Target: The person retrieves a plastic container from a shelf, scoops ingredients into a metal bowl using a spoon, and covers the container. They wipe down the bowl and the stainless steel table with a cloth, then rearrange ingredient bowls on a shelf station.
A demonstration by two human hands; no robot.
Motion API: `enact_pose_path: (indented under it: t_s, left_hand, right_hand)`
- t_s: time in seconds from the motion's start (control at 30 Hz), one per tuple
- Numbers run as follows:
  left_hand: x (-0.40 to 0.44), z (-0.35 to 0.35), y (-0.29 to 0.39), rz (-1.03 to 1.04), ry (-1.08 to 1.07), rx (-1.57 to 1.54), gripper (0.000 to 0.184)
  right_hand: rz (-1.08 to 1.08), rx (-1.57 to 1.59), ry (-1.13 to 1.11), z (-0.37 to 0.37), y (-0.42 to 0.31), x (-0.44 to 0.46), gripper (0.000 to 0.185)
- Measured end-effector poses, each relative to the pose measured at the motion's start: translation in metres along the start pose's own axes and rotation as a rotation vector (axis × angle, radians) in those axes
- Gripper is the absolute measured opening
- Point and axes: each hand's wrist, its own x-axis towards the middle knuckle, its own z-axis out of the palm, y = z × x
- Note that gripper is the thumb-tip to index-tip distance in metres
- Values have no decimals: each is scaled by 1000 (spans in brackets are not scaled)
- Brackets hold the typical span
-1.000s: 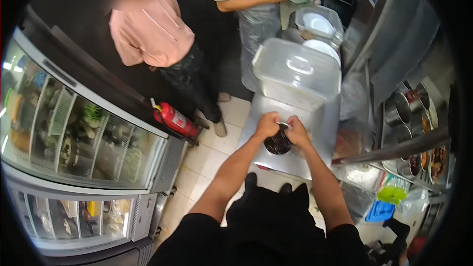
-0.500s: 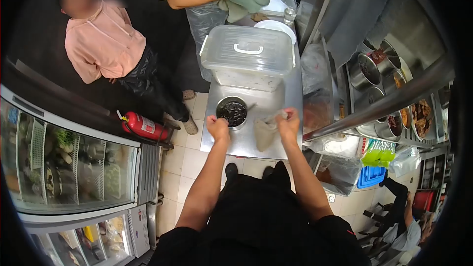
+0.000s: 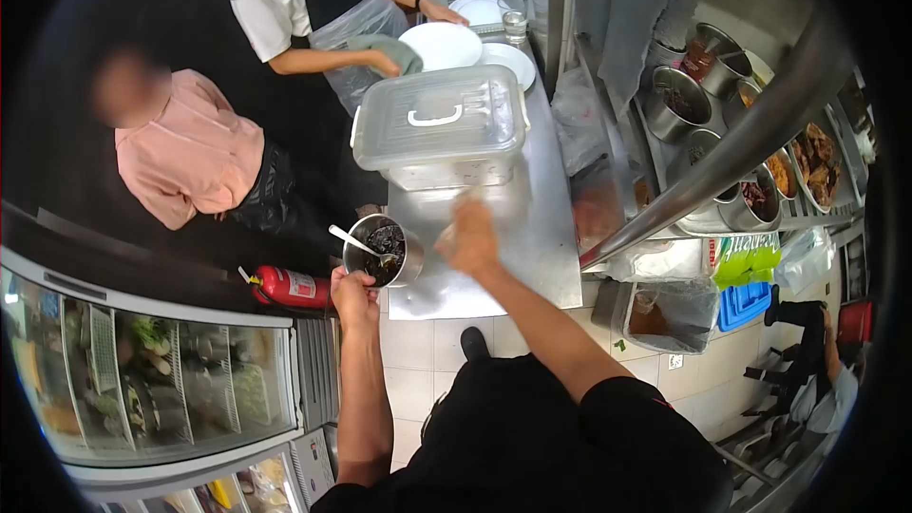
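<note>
Pot (image 3: 384, 252), metal and round, is located at the left edge of the worktop (image 3: 545, 256), near its front left corner; whether the base touches the surface cannot be determined. The mouth faces upward toward the camera and slightly to the left, with the outer wall visible along the right side. Dark food (image 3: 380, 264) lies inside. A metal spoon (image 3: 355, 241) rests in the pot with its long axis diagonal: the handle projects past the far left of the rim, and the bowl end lies in the food toward the right. The left hand (image 3: 353, 296) is closed on the near left part of the rim; its forearm extends almost straight from the bottom of the view. The right hand (image 3: 472, 233) is positioned over the worktop, to the right of the pot and apart from it. Its forearm runs diagonally from the lower right to the upper left. Motion blur covers this hand; whether it is open or gripping cannot be determined. A translucent storage box (image 3: 451, 174) with a handled lid (image 3: 439, 114) stands beyond both hands. Past the box, a co-worker (image 3: 328, 0) holds a white plate (image 3: 441, 45) and a green cloth (image 3: 399, 49).
</note>
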Motion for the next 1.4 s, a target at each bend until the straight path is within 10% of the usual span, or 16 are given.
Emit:
enact_pose_path:
  t_s: [0.1,0.2,0.4,0.6,0.73,0.83,0.9,1.13,1.27,1.4]
  left_hand:
    - [-2,11,4,-1,7,-14,35]
    - [-8,22,-1,-30,-54,-72,36]
    - [-31,15,-2,-64,-25,-21,34]
    - [-25,-7,-7,-66,2,-51,35]
    - [-30,9,-13,-52,-77,24,35]
    - [-7,12,-52,-15,-183,157,33]
    - [-13,22,-63,-39,-271,243,34]
    - [-43,52,-83,53,-482,391,33]
    - [-25,34,-97,-29,-390,256,29]
    - [-18,30,-104,-74,-371,216,25]
  right_hand:
    - [-146,511,-187,7,-48,-30,70]
    - [-542,253,-263,6,-58,-66,47]
    - [136,9,266,-39,86,-93,40]
    - [203,-153,1,-137,95,-177,54]
    - [16,75,245,-184,46,-92,54]
    - [193,-95,-44,-158,36,-61,58]
    - [-17,225,264,-137,16,-39,46]
    - [-341,325,-273,-100,13,4,19]
    - [-67,497,-523,-145,-4,-25,16]
    - [-275,487,-360,-131,3,-55,17]
